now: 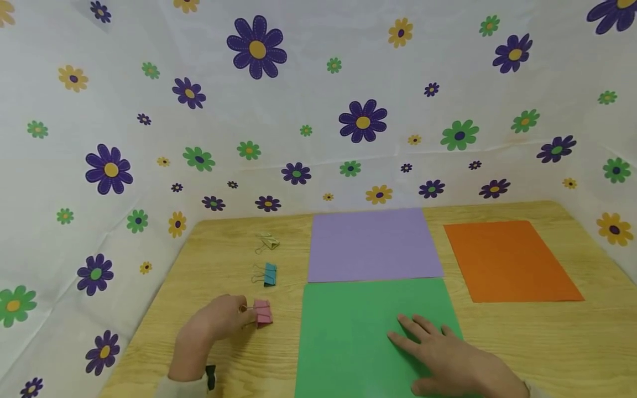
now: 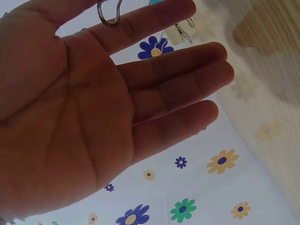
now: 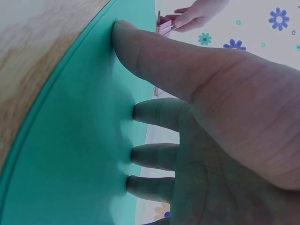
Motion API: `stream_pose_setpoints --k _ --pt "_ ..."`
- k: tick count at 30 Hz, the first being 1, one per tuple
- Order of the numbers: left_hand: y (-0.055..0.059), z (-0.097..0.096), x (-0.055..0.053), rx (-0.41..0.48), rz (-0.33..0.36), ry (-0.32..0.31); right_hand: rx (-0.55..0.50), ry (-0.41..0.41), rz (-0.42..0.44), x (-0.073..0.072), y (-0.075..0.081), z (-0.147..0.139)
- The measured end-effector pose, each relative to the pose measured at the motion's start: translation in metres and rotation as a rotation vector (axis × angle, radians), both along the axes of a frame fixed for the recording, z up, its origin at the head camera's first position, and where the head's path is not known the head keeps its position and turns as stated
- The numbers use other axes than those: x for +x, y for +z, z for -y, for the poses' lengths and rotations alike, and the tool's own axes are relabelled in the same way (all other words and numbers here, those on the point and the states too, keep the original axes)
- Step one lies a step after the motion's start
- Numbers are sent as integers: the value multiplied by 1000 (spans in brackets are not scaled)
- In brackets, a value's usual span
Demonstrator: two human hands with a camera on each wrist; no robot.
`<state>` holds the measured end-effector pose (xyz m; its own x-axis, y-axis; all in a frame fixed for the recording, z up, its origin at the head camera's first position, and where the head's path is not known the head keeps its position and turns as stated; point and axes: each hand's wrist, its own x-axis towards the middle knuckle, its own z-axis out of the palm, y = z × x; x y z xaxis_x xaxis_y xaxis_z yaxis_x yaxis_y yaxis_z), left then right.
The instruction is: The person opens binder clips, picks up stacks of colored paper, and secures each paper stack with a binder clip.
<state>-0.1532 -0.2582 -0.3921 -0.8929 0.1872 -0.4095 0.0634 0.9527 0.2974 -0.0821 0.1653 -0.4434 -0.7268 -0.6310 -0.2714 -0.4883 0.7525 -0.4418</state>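
Observation:
At the left of the table, my left hand [image 1: 215, 322] pinches a pink binder clip [image 1: 263, 314] with thumb and forefinger by its wire handles. One looped wire handle [image 2: 112, 18] shows at the top of the left wrist view, where the other fingers extend straight. Whether the clip touches the table cannot be told. My right hand [image 1: 450, 360] rests on a green sheet [image 1: 343, 337] with its fingers spread and fingertips down. Farther back from the pink clip lie a blue binder clip [image 1: 270, 275] and a yellow binder clip [image 1: 269, 241].
Behind the green sheet a purple sheet [image 1: 373, 246] lies edge to edge with it. An orange sheet [image 1: 512, 262] is at the right of the wooden table [image 1: 209, 260]. A white flowered cloth [image 1: 308, 94] stands round the back and sides.

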Motion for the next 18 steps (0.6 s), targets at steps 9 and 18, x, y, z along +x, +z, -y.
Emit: stream_pose_setpoints --k 9,18 --pt "5 3 -5 -10 0 54 -27 -9 7 -3 2 1" --pt "0 4 1 46 28 78 27 7 -22 -4 -1 2"
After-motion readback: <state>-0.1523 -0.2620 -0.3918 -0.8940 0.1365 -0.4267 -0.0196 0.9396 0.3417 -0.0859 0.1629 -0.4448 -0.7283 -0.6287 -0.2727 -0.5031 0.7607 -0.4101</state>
